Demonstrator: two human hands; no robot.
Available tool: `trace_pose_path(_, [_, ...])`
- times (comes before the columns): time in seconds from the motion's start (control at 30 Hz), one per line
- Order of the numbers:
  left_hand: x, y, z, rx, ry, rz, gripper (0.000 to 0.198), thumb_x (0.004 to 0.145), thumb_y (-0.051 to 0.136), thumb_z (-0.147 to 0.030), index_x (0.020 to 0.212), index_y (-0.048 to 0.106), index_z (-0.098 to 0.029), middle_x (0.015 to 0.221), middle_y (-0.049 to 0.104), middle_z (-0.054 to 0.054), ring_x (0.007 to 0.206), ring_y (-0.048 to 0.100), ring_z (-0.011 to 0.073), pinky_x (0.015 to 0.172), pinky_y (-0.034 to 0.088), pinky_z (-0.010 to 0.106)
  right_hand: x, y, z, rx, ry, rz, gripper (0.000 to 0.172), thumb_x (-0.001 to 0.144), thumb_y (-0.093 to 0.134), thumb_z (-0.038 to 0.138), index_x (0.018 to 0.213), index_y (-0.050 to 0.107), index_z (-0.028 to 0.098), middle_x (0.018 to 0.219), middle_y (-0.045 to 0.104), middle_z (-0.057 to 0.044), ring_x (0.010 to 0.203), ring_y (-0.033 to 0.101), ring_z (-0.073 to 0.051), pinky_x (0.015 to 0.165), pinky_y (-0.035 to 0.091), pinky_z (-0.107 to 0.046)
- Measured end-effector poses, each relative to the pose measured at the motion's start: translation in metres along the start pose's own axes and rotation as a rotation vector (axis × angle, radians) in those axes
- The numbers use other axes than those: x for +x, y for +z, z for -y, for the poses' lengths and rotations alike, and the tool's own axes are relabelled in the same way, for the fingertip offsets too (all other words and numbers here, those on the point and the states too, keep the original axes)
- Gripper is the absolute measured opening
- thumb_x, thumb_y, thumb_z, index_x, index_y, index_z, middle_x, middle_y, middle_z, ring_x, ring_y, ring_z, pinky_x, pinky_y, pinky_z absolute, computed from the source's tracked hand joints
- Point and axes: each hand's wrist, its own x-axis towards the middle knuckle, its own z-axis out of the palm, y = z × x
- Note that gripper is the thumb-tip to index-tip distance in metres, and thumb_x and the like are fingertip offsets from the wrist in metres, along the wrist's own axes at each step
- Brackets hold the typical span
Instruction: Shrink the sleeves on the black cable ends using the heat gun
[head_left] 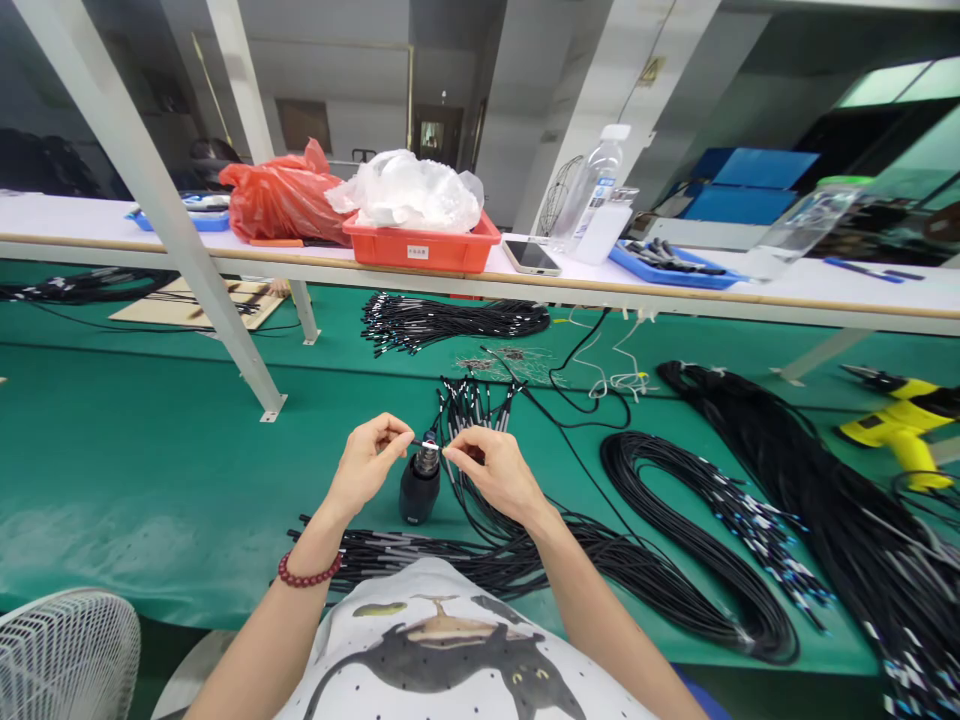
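Note:
Between my two hands a thin black cable with a white sleeve is held level. My left hand pinches its dark end between thumb and fingertips. On the other side of the white part, my right hand pinches the cable. Directly below it stands a black heat gun, upright with its metal nozzle upward; whether the cable touches the nozzle I cannot tell. Black cables with white-marked ends lie just behind my right hand. A bundle of black cables with grey sleeves crosses in front of me.
A looped cable bundle, a thick black bundle and a yellow power tool lie right. Overhead, the shelf bears a red bin, a phone and bottles. A metal post stands left; a fan is near.

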Motion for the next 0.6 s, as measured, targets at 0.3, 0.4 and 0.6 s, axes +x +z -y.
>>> trace_pose_path(0.3, [0.004,0.002,0.010,0.038,0.015,-0.049,0.018,0.081,0.061,-0.035,0.085,0.063,-0.017,0.077,0.066,0.002,0.071,0.062,0.0145,0.068,0.047,0.025,0.003,0.003,-0.005,0.000,-0.018,-0.083,0.013,0.081,0.064,0.019,0.069,0.068,0.018,0.069,0.067,-0.001,0.062,0.057,-0.012,0.061,0.042,-0.023])
trace_pose_path(0.4, [0.005,0.004,0.012,0.046,0.037,-0.090,0.018,0.078,0.065,-0.032,0.088,0.063,-0.017,0.083,0.067,0.004,0.077,0.063,0.0156,0.073,0.049,0.027,0.003,0.007,-0.008,-0.003,-0.013,-0.107,0.011,0.078,0.065,0.017,0.068,0.067,0.018,0.067,0.066,-0.001,0.062,0.057,-0.013,0.061,0.042,-0.023])
trace_pose_path(0.6, [0.004,0.003,0.011,0.114,0.087,-0.161,0.022,0.083,0.060,-0.032,0.100,0.058,-0.019,0.085,0.066,0.003,0.081,0.063,0.0154,0.075,0.050,0.028,0.008,0.016,-0.020,0.062,0.034,-0.257,0.017,0.080,0.064,0.030,0.068,0.068,0.018,0.066,0.066,-0.001,0.060,0.057,-0.014,0.060,0.043,-0.025])
